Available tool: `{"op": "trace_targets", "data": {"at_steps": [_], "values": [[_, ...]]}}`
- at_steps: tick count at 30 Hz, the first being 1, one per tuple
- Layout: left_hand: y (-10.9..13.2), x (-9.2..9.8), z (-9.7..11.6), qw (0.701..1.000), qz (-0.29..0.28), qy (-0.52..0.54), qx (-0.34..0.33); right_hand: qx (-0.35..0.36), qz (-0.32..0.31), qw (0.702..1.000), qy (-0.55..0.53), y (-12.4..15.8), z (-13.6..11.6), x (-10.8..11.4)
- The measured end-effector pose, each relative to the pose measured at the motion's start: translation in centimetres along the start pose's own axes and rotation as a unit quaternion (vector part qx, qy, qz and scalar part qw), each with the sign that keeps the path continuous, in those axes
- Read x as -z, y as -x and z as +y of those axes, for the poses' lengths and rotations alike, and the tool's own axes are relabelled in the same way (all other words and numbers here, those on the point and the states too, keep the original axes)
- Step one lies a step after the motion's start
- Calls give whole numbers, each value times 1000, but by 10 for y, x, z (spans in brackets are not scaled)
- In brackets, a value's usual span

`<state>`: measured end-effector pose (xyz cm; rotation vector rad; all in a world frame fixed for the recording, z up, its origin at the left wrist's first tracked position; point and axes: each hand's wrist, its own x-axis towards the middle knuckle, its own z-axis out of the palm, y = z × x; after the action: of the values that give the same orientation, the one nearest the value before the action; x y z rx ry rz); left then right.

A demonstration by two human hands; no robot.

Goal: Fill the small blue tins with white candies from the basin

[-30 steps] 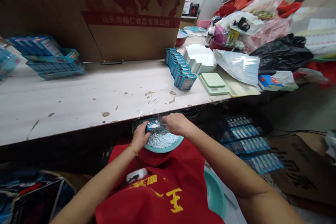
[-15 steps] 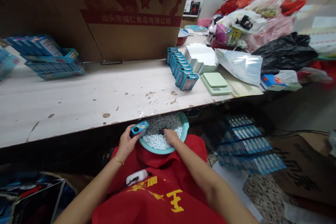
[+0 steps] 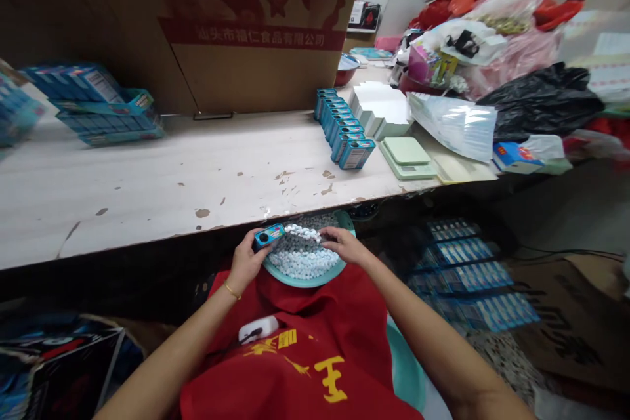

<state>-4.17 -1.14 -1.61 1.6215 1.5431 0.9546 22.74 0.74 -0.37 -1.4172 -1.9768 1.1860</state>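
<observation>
A teal bowl full of small white pellets rests on my lap, on red cloth, just under the table edge. My left hand grips a small blue box at the bowl's left rim. My right hand is closed on a clear strip or tray loaded with white pellets, whose far end meets the blue box above the bowl.
A worn white table carries a row of blue boxes, white cartons, a green scale, stacked blue packs, a big cardboard box and piled plastic bags. Blue trays lie on the floor.
My right hand came up out of the pellets with a loaded strip and brought it to the blue box. My left hand stayed at the bowl's left rim.
</observation>
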Motion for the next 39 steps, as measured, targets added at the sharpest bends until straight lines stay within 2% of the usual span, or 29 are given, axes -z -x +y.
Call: {"op": "trace_targets", "data": {"at_steps": [4,8,13,17,19,21,24,26,28,31,33,36,39], "values": [[-6,-16,6,996,-43,-67,-36,16,-35,992,121,3,-49,25],[-6,-26,9,991,-55,-107,-66,-19,-61,952,301,0,-83,29],[-4,-30,8,989,-60,-116,-72,-17,-95,910,404,-8,-107,17],[-4,-29,6,991,-58,-107,-63,3,-101,894,437,-6,-115,15],[-4,-26,4,993,-51,-90,-52,20,-88,893,442,1,-105,21],[-3,-23,1,996,-42,-66,-42,15,-61,891,450,10,-83,27],[-1,-14,-2,999,-25,-34,-31,-67,-58,889,450,16,-36,22],[1,-7,-2,1000,-10,-19,-17,-124,-73,895,423,11,-7,2],[4,0,-2,1000,6,-7,-5,-138,-75,909,387,-2,11,-29],[7,10,0,1000,23,-2,13,-131,-68,928,343,-24,22,-75],[9,16,0,999,31,3,25,-132,-57,939,312,-34,27,-93],[12,19,-2,998,42,19,36,-128,-41,954,268,-36,37,-93],[13,19,-6,997,49,34,42,-108,-17,974,200,-27,45,-75]]}}
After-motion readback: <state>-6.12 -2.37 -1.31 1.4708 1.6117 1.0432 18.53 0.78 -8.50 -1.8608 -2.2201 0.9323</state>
